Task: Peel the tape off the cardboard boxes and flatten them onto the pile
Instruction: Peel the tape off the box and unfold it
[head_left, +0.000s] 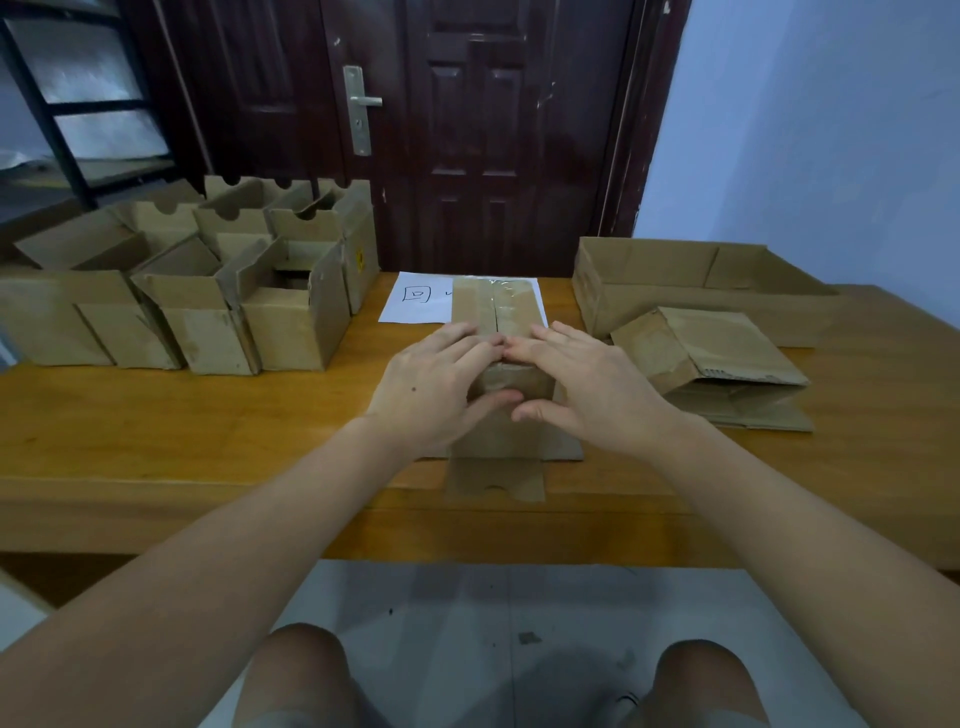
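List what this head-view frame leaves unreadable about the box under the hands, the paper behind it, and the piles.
- Box: its near top edge is hidden by the left hand and right hand, so whether either grip has lifted any tape cannot be told.
- Sheet of paper: its writing is mostly covered by the box.
- Flattened pile: the count of pieces is unclear, since they overlap.
- Open boxes: their insides are hidden by their walls.

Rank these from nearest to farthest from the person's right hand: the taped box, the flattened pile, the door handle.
1. taped box: centre of the table, under the right hand.
2. flattened pile: on the table, to its right.
3. door handle: on the door behind.
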